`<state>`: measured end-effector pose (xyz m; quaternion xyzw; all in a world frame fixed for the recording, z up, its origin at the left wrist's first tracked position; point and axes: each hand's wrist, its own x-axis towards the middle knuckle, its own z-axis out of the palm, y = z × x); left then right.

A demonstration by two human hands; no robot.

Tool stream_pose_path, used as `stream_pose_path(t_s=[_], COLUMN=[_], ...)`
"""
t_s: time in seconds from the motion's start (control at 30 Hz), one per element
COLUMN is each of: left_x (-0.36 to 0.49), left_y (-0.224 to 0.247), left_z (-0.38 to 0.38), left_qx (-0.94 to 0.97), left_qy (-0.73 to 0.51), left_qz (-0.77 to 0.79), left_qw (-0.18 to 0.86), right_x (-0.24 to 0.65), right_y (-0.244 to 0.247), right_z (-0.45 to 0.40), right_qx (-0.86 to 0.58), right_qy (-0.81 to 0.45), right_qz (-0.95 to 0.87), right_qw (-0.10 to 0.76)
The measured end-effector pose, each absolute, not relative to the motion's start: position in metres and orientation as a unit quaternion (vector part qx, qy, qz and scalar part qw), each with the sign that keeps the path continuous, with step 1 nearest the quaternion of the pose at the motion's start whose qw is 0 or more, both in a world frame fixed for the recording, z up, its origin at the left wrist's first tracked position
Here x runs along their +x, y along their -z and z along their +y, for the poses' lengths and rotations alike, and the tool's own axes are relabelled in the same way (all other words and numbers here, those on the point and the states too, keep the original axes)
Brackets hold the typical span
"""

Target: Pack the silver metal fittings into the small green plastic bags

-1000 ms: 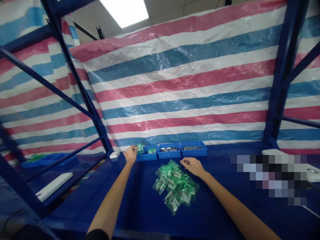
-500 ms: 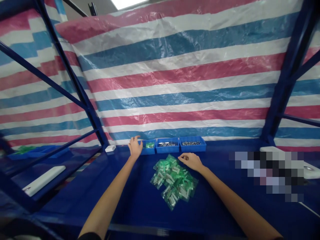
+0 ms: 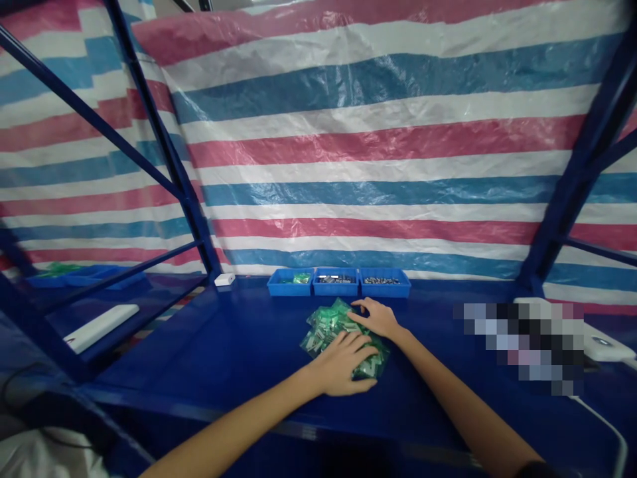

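Note:
A pile of small clear-and-green plastic packets [image 3: 323, 322] lies on the blue table [image 3: 239, 352]. My left hand [image 3: 343, 362] rests on the front of the pile, its fingers spread. At the pile's back right edge is my right hand [image 3: 377, 317], fingers apart and touching the packets. Behind the pile stand three blue bins in a row: the left bin [image 3: 290, 289] has some green packets in it, while the middle bin [image 3: 336, 289] and the right bin [image 3: 384, 291] hold small metallic parts.
A small white box [image 3: 225, 279] sits at the back left. On the right are a white device [image 3: 604, 342] with a cable and a pixelated area. Blue frame posts flank the table, with striped sheeting behind.
My left hand has come from the left bin to the front of the pile and now covers part of it. My right hand stays by the pile, its fingers more spread. The view has shifted slightly.

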<state>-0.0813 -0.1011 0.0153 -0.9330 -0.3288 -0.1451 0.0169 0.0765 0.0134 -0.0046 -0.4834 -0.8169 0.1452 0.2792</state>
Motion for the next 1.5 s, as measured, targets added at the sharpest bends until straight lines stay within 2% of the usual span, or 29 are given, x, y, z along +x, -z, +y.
stream_pose_path(t_s=[0.3, 0.5, 0.6, 0.73, 0.87, 1.03, 1.17, 1.33, 1.5], left_x=[-0.051, -0.058, -0.068, -0.077, -0.081, -0.084, -0.084, -0.084, -0.086], left_y=[-0.007, -0.01, -0.017, -0.024, -0.019, -0.013, -0.017, -0.018, -0.017], left_z=[-0.036, -0.036, -0.036, -0.026, -0.015, -0.008, -0.007, -0.005, -0.002], left_qx=[-0.942, -0.921, -0.875, -0.747, -0.668, -0.676, -0.681, -0.675, -0.649], left_qy=[0.159, 0.255, 0.334, 0.47, 0.524, 0.511, 0.516, 0.514, 0.529], left_qz=[-0.277, -0.286, -0.347, -0.469, -0.527, -0.508, -0.498, -0.51, -0.541], left_qw=[0.103, 0.065, 0.041, 0.019, -0.043, -0.15, -0.148, -0.14, -0.081], right_x=[0.092, 0.085, 0.081, 0.081, 0.08, 0.075, 0.076, 0.078, 0.077], right_y=[0.019, 0.023, 0.016, 0.008, 0.006, 0.006, 0.004, 0.004, -0.001], right_z=[0.033, 0.043, 0.043, 0.041, 0.037, 0.03, 0.028, 0.031, 0.03], right_qx=[-0.469, -0.434, -0.396, -0.401, -0.4, -0.375, -0.369, -0.371, -0.377], right_qy=[-0.25, -0.327, -0.367, -0.391, -0.428, -0.438, -0.408, -0.431, -0.448], right_qz=[-0.79, -0.715, -0.66, -0.606, -0.587, -0.625, -0.657, -0.657, -0.647], right_qw=[0.304, 0.44, 0.521, 0.565, 0.559, 0.526, 0.516, 0.496, 0.489])
